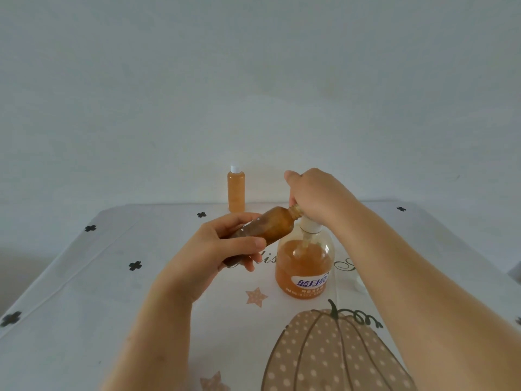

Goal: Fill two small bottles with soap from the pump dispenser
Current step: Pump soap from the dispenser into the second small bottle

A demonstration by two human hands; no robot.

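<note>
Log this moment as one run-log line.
left hand: holds small bottle tilted, mouth at pump dispenser head | right hand: grips that head | capped bottle: filled, upright at back

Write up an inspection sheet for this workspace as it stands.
Surface: tablecloth, white, printed with pumpkin, stars, black clovers.
Job's things: pump dispenser holding orange soap; capped small bottle upright at the far edge, filled; open small bottle tilted, mouth at the pump.
Clutter: small white object right of the dispenser, partly hidden, perhaps a cap.
Grippers: left hand holds the open small bottle; right hand curled over the pump top.
Cables: nothing seen.
Surroundings: plain wall.
</note>
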